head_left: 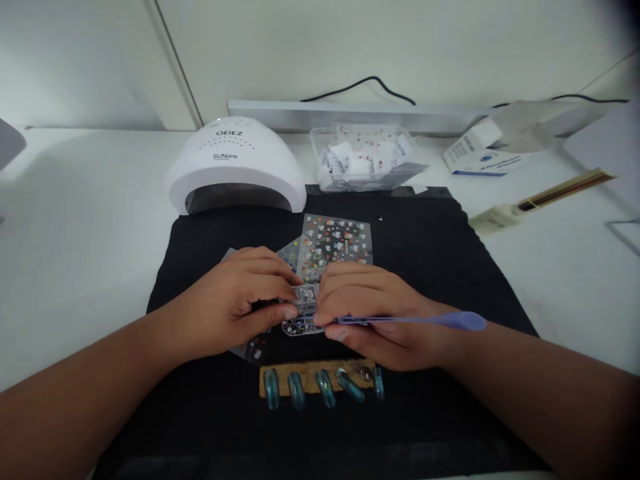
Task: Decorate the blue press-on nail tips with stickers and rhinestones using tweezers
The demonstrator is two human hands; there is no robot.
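Observation:
A small clear case of rhinestones (303,325) lies on the black cloth between my hands. My left hand (240,300) grips its left side, with thumb and fingers at the edge. Closed around a thin purple tool (450,321), my right hand (373,310) rests at the case's right side; the tool's tip points left over the stones. Behind the case are sticker sheets (336,241), partly covered by my hands. Nearer to me, several glossy teal nail tips (325,388) sit along a wooden strip (283,371).
A white nail lamp (237,167) stands at the back left. Behind the black cloth (420,233) is a clear plastic box (325,175) of packets. An opened white carton (480,157) and a brown-and-cream brush-like item (560,190) are at the right.

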